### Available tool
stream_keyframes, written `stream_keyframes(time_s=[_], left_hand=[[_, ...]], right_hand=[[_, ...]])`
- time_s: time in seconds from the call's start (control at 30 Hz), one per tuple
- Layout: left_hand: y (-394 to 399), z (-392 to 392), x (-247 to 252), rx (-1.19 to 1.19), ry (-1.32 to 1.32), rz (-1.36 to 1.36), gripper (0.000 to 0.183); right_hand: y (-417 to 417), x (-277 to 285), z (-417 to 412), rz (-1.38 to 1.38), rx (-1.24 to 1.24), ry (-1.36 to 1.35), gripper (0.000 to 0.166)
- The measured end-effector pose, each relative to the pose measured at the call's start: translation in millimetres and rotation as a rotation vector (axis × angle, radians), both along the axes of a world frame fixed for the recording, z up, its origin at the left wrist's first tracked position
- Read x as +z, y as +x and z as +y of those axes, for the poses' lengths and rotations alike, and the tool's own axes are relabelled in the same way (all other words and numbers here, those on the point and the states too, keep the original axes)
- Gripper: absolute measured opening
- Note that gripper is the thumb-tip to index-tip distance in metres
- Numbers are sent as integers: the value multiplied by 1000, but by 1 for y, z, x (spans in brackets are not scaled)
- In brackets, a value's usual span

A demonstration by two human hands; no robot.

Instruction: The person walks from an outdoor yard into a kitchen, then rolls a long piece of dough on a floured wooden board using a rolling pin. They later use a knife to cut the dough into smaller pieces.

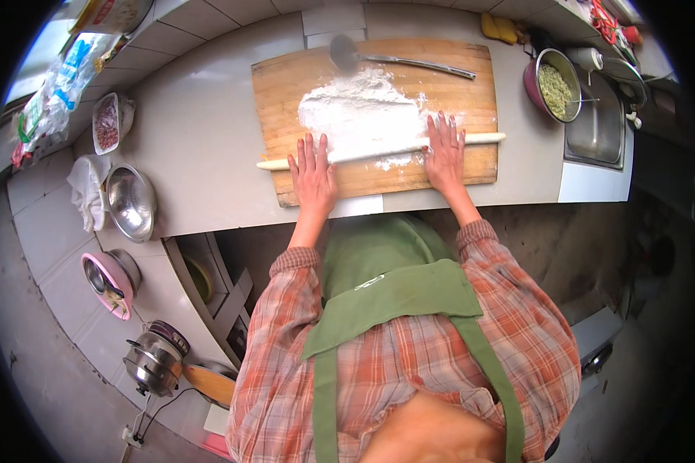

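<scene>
A long, pale rolling pin [486,138] lies across a wooden board [452,173], slightly slanted, its ends past both my hands. My left hand [314,179] rests flat on it near its left end, fingers stretched forward. Toward the other end, my right hand [445,153] presses on it with fingers spread. Between and beyond the hands spreads white flour [359,110]; whether a sheet of dough lies beneath, I cannot tell. The pin's middle is white too, perhaps with dough around it. A metal ladle [417,62] lies at the board's far edge.
To the right, a bowl of green chopped filling [553,87] stands by a metal sink [596,127]. On the left are a metal bowl [130,202], a white tub of reddish food [106,124] and a pink basin [124,289]. A steel pot [153,362] sits farther down the left counter.
</scene>
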State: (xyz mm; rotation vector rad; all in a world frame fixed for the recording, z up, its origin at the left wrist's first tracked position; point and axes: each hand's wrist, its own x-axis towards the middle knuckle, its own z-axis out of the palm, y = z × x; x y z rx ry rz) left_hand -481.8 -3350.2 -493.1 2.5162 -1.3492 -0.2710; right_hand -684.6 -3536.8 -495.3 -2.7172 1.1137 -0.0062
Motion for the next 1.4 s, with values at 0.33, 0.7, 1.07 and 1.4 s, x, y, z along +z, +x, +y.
stream_keyframes(time_s=[0.33, 0.7, 1.07, 1.4], left_hand=[[55, -56, -7, 262, -264, -45, 44], [56, -29, 30, 860, 90, 322, 42], [50, -53, 27, 358, -119, -38, 37], [70, -57, 9, 852, -44, 229, 48]], right_hand=[[48, -10, -59, -189, -40, -44, 53], [-1, 17, -44, -236, 59, 0, 63], [-12, 22, -69, -296, 109, 10, 47], [-10, 14, -76, -353, 109, 47, 31]])
